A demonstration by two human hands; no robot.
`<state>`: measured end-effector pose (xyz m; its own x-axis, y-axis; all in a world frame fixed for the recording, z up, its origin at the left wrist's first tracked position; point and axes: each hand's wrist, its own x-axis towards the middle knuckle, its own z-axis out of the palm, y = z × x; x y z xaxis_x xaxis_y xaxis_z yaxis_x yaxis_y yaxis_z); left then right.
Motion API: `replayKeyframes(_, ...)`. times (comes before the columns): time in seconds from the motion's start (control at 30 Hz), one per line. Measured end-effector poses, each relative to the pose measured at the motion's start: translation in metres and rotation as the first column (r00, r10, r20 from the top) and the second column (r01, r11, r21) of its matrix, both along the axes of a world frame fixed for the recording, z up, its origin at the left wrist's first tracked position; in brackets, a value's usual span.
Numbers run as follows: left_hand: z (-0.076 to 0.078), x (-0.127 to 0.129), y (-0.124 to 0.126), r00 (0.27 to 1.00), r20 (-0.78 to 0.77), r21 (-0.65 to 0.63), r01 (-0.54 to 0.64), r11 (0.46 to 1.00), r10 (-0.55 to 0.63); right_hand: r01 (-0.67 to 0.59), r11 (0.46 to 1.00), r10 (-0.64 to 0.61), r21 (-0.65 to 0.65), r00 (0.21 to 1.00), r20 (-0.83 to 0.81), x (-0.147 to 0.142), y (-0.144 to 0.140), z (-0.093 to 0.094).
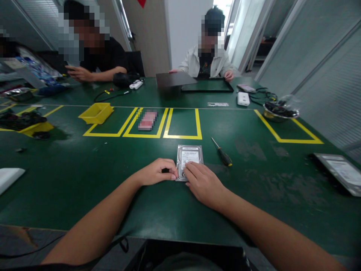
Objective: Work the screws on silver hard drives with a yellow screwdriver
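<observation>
A silver hard drive (190, 155) with a white label lies flat on the green table (84, 180) in front of me. My left hand (158, 172) rests curled on the table at the drive's near left corner, fingertips touching its edge. My right hand (201, 182) lies over the drive's near edge, fingers pressing on its label side. A screwdriver (222, 152) with a black and yellow handle lies on the table just right of the drive, apart from both hands.
Yellow taped boxes (182, 136) mark the table beyond the drive; a yellow bin (96, 113) sits at the left. Another drive (341, 172) lies at the right edge, a metal bowl (279, 111) further back. Two people sit across the table with laptops (207, 85).
</observation>
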<state>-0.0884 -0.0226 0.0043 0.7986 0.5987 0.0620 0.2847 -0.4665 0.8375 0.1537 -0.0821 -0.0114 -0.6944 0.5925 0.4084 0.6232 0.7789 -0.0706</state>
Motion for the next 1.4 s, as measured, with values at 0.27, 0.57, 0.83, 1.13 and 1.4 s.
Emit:
replayKeyframes(0.27, -0.0002, 0.0012, -0.0014, 1.000, 0.004, 0.031, 0.019, 0.999, -0.019, 0.018, 1.000, -0.019, 0.005, 0.998, 0.059, 0.0006, -0.0012, -0.0008)
replayKeyframes(0.57, -0.0004, 0.0016, -0.0023, 1.000, -0.025, 0.087, 0.019, 0.996, -0.017, 0.015, 1.000, -0.016, 0.010, 0.998, 0.060, 0.0013, -0.0012, 0.0002)
replayKeyframes(0.83, 0.0026, 0.0030, -0.0049, 0.999, -0.033, 0.126, 0.025, 0.992, -0.021, 0.011, 1.000, -0.011, 0.006, 0.999, 0.051, 0.0011, -0.0009, -0.0017)
replayKeyframes(1.13, 0.0029, 0.0024, -0.0043, 0.999, -0.036, 0.161, 0.035, 0.986, -0.029, 0.007, 1.000, -0.007, 0.000, 0.999, 0.051, 0.0009, 0.0009, -0.0017)
replayKeyframes(1.4, 0.0040, 0.0024, -0.0043, 0.998, -0.029, 0.207, 0.052, 0.977, -0.047, -0.008, 1.000, 0.008, -0.001, 0.999, 0.041, 0.0027, 0.0039, -0.0017)
